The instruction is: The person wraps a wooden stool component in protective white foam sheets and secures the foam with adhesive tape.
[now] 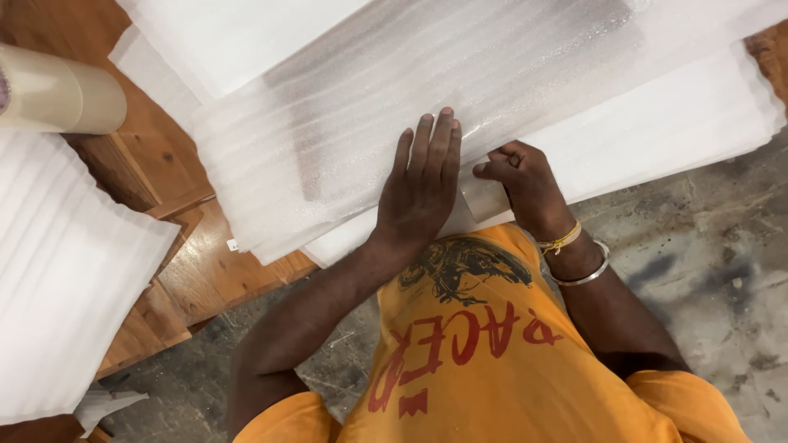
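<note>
My left hand (423, 184) lies flat, fingers together, pressing on a translucent white foam wrapping sheet (394, 98) folded over a flat object. My right hand (525, 184) is curled at the sheet's near edge, fingers closed on a strip of clear tape (480, 201) at that edge. More white foam sheets (673, 115) are stacked underneath and stick out to the right.
A roll of clear packing tape (61, 94) rests at the upper left on a wooden table (164, 156). Another pile of white foam sheets (66, 279) lies at the left. A stained concrete floor (706, 262) shows at the right and below.
</note>
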